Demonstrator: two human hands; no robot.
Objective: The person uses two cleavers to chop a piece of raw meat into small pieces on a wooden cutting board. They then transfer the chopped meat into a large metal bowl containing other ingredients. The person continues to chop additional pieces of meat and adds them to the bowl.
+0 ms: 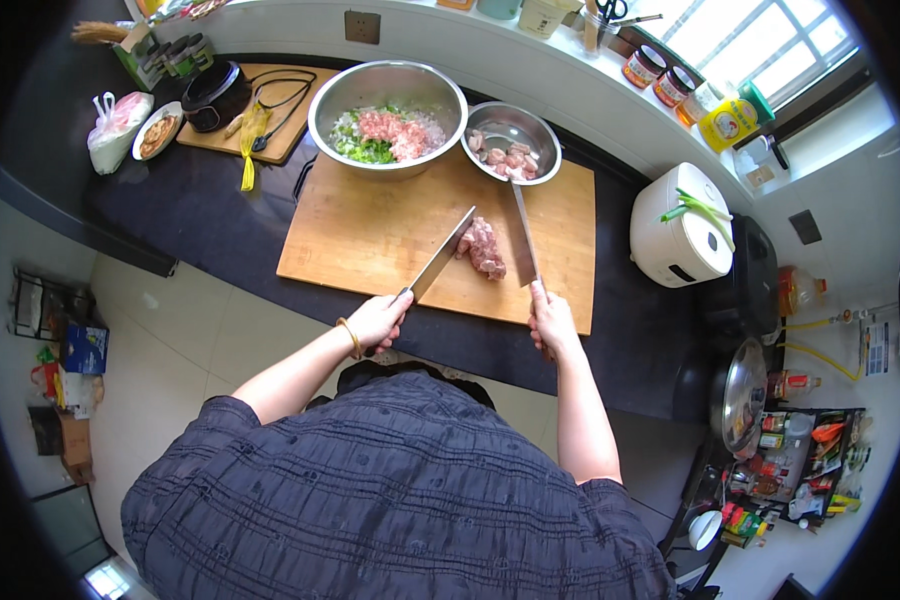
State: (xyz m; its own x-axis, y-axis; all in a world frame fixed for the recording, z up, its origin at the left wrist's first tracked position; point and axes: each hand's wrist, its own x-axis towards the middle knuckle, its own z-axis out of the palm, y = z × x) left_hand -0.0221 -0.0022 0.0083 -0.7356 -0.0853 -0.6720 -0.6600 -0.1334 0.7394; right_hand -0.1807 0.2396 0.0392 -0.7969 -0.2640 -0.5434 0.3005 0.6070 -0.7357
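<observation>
A lump of raw meat (482, 248) lies on the wooden cutting board (370, 225), between two knives. My left hand (378, 322) is closed round the handle of one kitchen knife (440, 258), whose blade slants up to the right beside the meat. In my right hand (552, 318) is a second kitchen knife (523, 235), its blade pointing away from me and its tip near the small metal bowl (550, 130). That bowl holds several pieces of meat (513, 160). The large metal bowl (450, 85) contains minced meat (400, 133) and chopped greens (365, 150).
A white rice cooker (660, 225) with spring onions (698, 212) on its lid stands at the right. At the far left are a smaller board (295, 85), a black appliance (215, 97), a plate (158, 130) and a plastic bag (118, 140). Jars (644, 66) line the windowsill.
</observation>
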